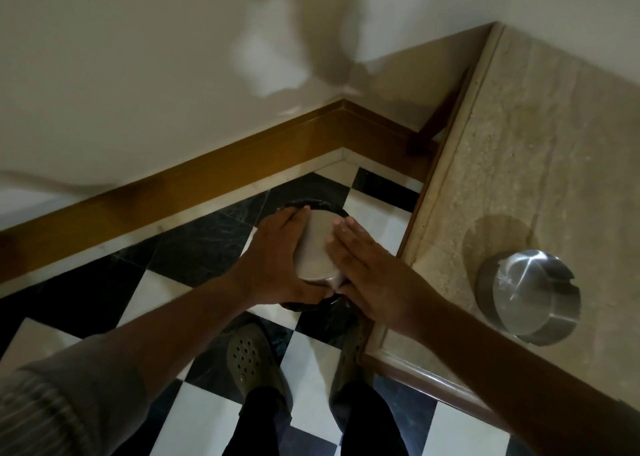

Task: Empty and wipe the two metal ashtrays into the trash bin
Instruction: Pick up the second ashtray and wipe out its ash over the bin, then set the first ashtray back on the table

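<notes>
One round metal ashtray (314, 247) is turned bottom up over the dark trash bin (313, 203) on the floor. My left hand (277, 258) grips its left rim. My right hand (367, 268) lies flat against its right side, fingers straight and together. The bin is mostly hidden under the ashtray and my hands; only its black-lined rim shows. A second metal ashtray (528, 296) stands upright on the stone counter (540, 143) to the right, with a whitish smear inside it.
The bin stands in a corner on a black-and-white checkered floor (194, 233), close to a wooden baseboard (207, 175) and the counter's edge. My feet in perforated clogs (254, 358) are just behind the bin.
</notes>
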The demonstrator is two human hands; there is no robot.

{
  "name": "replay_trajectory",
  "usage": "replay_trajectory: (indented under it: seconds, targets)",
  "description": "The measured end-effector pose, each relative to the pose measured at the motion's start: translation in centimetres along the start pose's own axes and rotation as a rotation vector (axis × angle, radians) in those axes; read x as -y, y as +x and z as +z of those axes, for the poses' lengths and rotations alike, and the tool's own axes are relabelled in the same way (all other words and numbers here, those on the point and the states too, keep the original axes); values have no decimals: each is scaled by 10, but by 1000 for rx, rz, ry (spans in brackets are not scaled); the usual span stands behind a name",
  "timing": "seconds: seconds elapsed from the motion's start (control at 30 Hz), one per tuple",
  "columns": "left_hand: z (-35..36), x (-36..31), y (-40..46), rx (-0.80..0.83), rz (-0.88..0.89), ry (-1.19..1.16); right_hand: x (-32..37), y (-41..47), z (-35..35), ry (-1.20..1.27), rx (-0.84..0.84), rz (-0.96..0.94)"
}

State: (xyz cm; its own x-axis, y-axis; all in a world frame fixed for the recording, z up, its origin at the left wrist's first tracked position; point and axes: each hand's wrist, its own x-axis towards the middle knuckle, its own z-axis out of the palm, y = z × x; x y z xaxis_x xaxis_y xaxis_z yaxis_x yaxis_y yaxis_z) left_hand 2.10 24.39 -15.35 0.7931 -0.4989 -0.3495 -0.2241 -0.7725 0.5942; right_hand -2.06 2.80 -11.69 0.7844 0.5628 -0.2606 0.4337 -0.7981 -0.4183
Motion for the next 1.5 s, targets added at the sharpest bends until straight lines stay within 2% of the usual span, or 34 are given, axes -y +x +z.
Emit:
replay_trajectory:
  seconds: [0.07, 0.17, 0.23, 0.4, 0.57, 0.7, 0.83, 0.97, 1.1, 1.3, 1.5]
  targets:
    - [-23, -9, 1, 123, -182, -291, 3, 4, -16, 223, 36, 96]
    - [-51, -16, 2, 201, -497, -804, 8, 10, -25, 460, -60, 337]
    - [-65, -18, 0, 165, -625, -891, 15, 17, -24, 503, -134, 504]
    - [-84, -37, -5, 137, -655, -791, 35, 12, -34, 712, -265, 867]
    - [-94, -79, -18, 184, -682, -794, 49, -18, -40, 908, -280, 1049]
    - [-88, -108, -34, 188, -669, -734, 57, -49, -33, 992, -273, 1086]
    - [-61, -151, -52, 244, -660, -661, 51, -109, -25, 928, -268, 1106]
    - [-6, -215, -67, 276, -690, -644, 39, -195, -17, 1051, -310, 1175]
    - [56, -293, -66, 314, -801, -764, 10, -289, -13, 1105, -378, 1290]
    - [113, -387, -40, 368, -658, -785, -53, -363, -31, 942, -389, 1401]
    - [137, -424, 8, 286, -579, -716, -118, -369, -35, 1075, -481, 1376]
